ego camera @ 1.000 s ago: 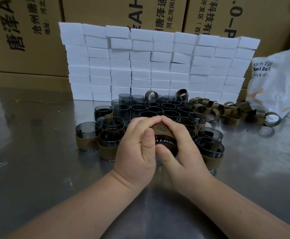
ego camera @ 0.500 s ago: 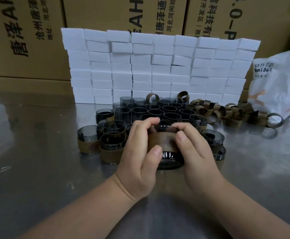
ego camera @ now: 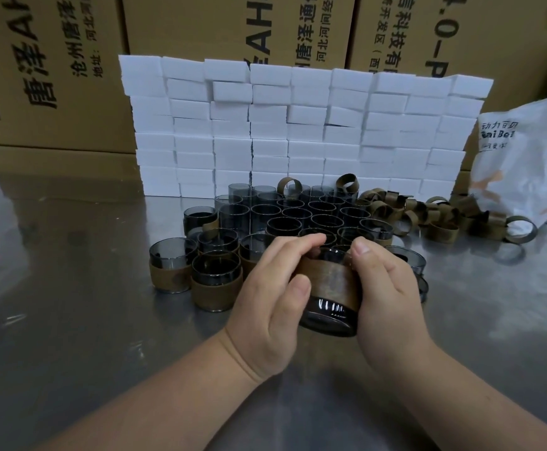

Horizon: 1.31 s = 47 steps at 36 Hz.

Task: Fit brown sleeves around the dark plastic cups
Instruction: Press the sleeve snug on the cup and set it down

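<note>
The left hand point(ego camera: 270, 297) and right hand point(ego camera: 390, 297) curl around one tilted cup point(ego camera: 327, 315) wearing a sleeve point(ego camera: 330, 281); bare cups point(ego camera: 298, 213) crowd the tabletop point(ego camera: 70, 320) behind; loose sleeves point(ego camera: 428, 219) lie rightward; white blocks point(ego camera: 298, 125) front cartons point(ego camera: 54, 76) printed in Chinese.

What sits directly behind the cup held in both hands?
Rows of bare cups, then a wall of white blocks. The cup, left hand and right hand cover the nearest ones.

Cup point(ego camera: 329, 315) sits between my left hand point(ego camera: 272, 304) and right hand point(ego camera: 389, 294), sleeve point(ego camera: 330, 278) around it | sleeved cups point(ego camera: 215, 281) just left, on the table point(ego camera: 70, 320) | bare cups point(ego camera: 298, 213) behind | loose sleeves point(ego camera: 428, 216) right of those | block wall point(ego camera: 298, 125) behind all, cartons point(ego camera: 54, 76) behind that | bag point(ego camera: 525, 157) far right
</note>
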Available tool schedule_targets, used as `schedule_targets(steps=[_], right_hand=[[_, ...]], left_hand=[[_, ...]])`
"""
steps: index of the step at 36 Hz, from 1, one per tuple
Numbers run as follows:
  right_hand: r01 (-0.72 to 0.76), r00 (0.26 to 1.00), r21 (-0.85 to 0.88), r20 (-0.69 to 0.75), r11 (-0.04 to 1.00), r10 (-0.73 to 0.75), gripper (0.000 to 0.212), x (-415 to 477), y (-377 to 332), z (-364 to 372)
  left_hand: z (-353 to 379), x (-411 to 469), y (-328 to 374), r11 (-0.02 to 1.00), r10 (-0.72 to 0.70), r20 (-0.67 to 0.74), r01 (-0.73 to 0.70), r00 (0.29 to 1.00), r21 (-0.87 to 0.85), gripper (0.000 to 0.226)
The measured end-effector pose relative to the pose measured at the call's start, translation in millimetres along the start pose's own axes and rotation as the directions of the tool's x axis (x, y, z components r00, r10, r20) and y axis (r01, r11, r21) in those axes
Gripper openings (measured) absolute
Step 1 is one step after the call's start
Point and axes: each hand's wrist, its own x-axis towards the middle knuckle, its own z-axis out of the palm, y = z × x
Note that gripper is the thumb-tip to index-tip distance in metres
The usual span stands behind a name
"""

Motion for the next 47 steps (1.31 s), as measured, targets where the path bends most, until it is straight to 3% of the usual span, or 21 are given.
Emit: schedule_targets(steps=[3,7,14,18,26,29,33,36,40,44,47], right_hand=[[0.011,0.999,0.005,-0.032,1.000,-0.011,0.041,0,0,0],[-0.016,0.997,0.018,-0.072,1.000,0.017,0.036,2,1,0],[-0.025,0.997,-0.062,-0.078,0.998,0.020,0.035,2,3,-4],[0.054,0.996,-0.165,0.082,0.985,-0.041,0.037,1,4,-3],[0.022,0.951,-0.135,0.308,0.991,0.020,0.028,9,-11,-2],[0.014,0.911,-0.216,0.406,0.976,0.077,0.023,20,-22,-5],[0.077,0.823,-0.429,0.537,0.900,0.186,0.021,41,-43,-13],[0.238,0.773,-0.594,0.595,0.769,0.220,0.017,58,-54,-16],[0.399,0.721,-0.683,0.646,0.611,0.252,0.022,79,-66,-15],[0.568,0.751,-0.654,0.660,0.500,0.011,0.015,110,-63,-15],[0.586,0.785,-0.667,0.608,0.461,-0.119,0.016,131,-49,-4]], left_hand=[[1,-1,-2,0.996,-0.036,-0.040,0.033,0.999,-0.080,0.047],[3,-3,-6,0.982,-0.128,-0.097,0.113,0.987,-0.151,0.043],[7,-4,-9,0.991,-0.133,-0.076,0.134,0.988,0.006,0.042],[5,-4,-9,0.986,-0.149,-0.061,0.153,0.987,0.069,0.055],[-2,-2,-5,0.983,-0.118,-0.177,0.141,0.977,0.121,0.051],[-3,-1,-4,0.981,-0.120,-0.199,0.147,0.972,0.125,0.052],[-3,-1,-7,0.976,-0.130,-0.201,0.161,0.971,0.148,0.055],[-1,0,-7,0.974,-0.139,-0.207,0.172,0.968,0.150,0.057],[3,1,-9,0.967,-0.158,-0.226,0.197,0.961,0.161,0.060],[6,0,-11,0.908,-0.223,-0.207,0.280,0.953,0.312,0.071],[8,0,-16,0.770,-0.265,-0.136,0.295,0.955,0.565,0.075]])
